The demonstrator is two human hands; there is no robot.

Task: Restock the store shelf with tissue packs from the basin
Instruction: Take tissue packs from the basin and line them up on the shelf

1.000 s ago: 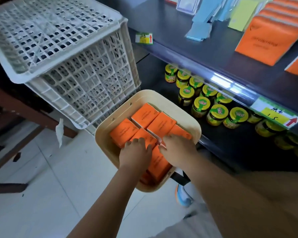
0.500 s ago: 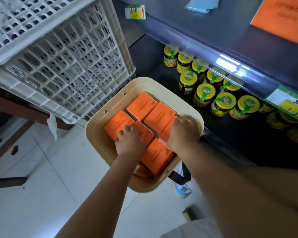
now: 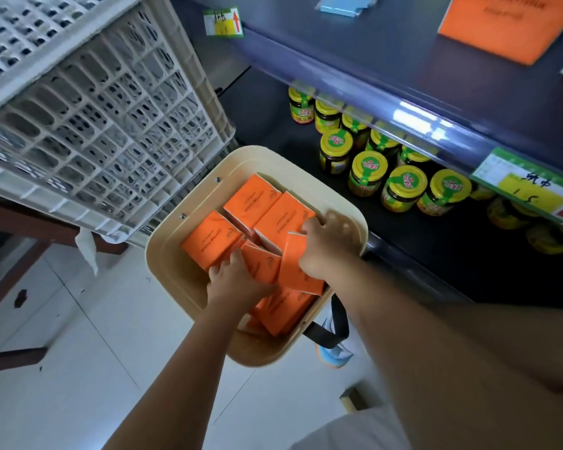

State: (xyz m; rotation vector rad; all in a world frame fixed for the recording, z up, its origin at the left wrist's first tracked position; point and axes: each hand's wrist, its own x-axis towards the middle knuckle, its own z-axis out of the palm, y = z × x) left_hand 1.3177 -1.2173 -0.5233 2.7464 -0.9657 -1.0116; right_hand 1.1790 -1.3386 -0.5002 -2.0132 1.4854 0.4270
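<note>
A cream basin (image 3: 163, 254) on the floor holds several orange tissue packs (image 3: 252, 198). My right hand (image 3: 327, 245) grips one pack (image 3: 294, 264) and has it tilted up on edge out of the pile. My left hand (image 3: 233, 282) reaches into the basin with its fingers curled round the edge of another pack (image 3: 260, 263) beside it. On the dark upper shelf (image 3: 387, 60) at top right lies an orange pack (image 3: 501, 24).
White lattice crates (image 3: 88, 102) stand stacked at left, close against the basin. Yellow-lidded jars (image 3: 368, 172) fill the lower shelf right of the basin. Price tags (image 3: 530, 186) hang on the shelf edge. A shoe (image 3: 333, 355) and white tiled floor (image 3: 78, 368) lie below.
My right hand has closed round a pack and tipped it up on edge. My left hand has slid down onto the neighbouring pack. The camera has dipped closer to the basin.
</note>
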